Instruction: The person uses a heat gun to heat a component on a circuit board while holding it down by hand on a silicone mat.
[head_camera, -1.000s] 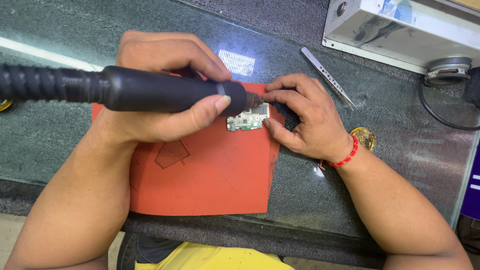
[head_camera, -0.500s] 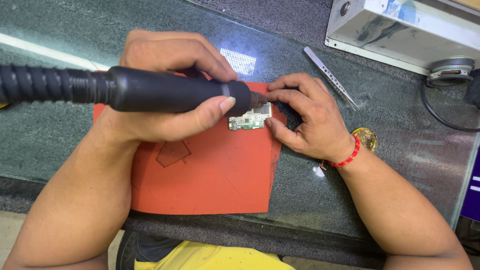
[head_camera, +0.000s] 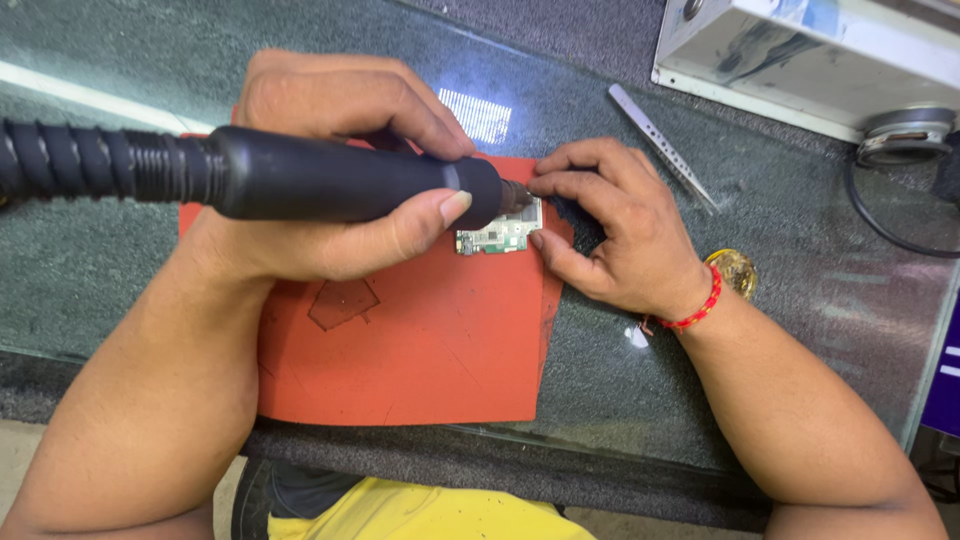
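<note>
Left hand wraps around a thick black tool, its tip on a small green circuit board. Right hand pinches that board on the orange mat. Silver tweezers lie near a pale grey box.

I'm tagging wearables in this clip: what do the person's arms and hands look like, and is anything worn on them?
Both forearms are bare, with no sleeves or gloves in view. The right hand has a red beaded bracelet around its wrist. The left hand shows no ring, watch or band. Fingernails are short and unpainted.
</note>
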